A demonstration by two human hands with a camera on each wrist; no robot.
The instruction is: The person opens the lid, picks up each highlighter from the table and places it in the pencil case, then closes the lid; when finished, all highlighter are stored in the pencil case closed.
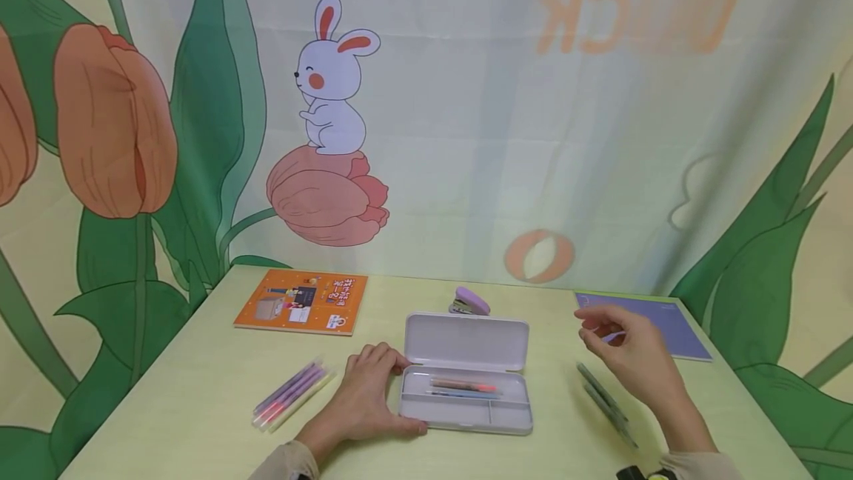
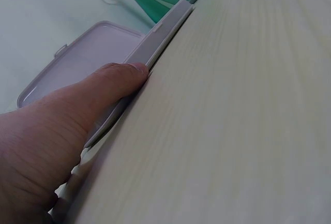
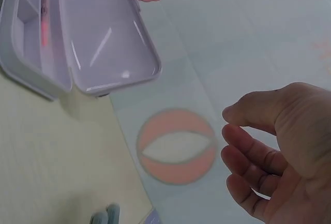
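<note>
A pale grey-lilac pencil case (image 1: 446,413) lies on the table with its lid (image 1: 466,341) raised. Two pens (image 1: 464,389), one brownish with a red end and one blue, lie in its long back compartment. My left hand (image 1: 366,398) holds the case by its left end, the thumb (image 2: 116,81) along the front wall and the fingers toward the back corner. My right hand (image 1: 633,350) is raised at the right with loosely curved fingers and nothing between them. Below it, several dark grey-green pens (image 1: 606,404) lie on the table.
Left of the case lies a bunch of purple, red and yellow pens (image 1: 291,396). An orange booklet (image 1: 303,302) is at the back left, a purple stapler (image 1: 470,301) behind the lid, and a blue-violet notebook (image 1: 683,328) at the back right. A printed curtain (image 1: 453,132) hangs behind the table.
</note>
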